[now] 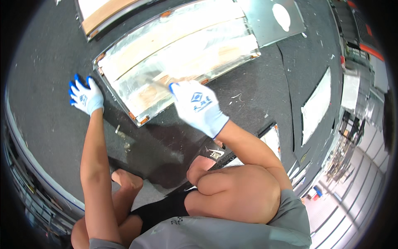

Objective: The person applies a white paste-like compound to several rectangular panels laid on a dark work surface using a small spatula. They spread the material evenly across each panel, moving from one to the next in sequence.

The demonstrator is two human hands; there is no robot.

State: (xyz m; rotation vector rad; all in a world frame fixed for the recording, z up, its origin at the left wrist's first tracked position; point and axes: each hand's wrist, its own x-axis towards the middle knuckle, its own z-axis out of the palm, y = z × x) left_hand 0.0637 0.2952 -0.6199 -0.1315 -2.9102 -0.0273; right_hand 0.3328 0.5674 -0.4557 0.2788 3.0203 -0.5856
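Observation:
My right hand [199, 108], in a white glove with blue fingertips, is closed over the panel's near edge. From it a flat, blurred scraper [156, 84] reaches left across the surface; motion hides its exact shape. The long rectangular panel [137, 39] lies on the dark floor, its face a mix of pale wood-coloured and whitish smeared areas, with a seam along its length and orange-brown pieces at corners and edges. To the panel's left, my left hand [86, 96], gloved alike, rests on the floor with fingers spread, holding nothing.
A second framed panel [108, 15] lies at the far left, and a grey metal sheet [271, 20] with a white oval touches the panel's right end. A white strip [317, 106] lies farther right. My bare foot [126, 179] and a black slide sandal [211, 153] are close to me.

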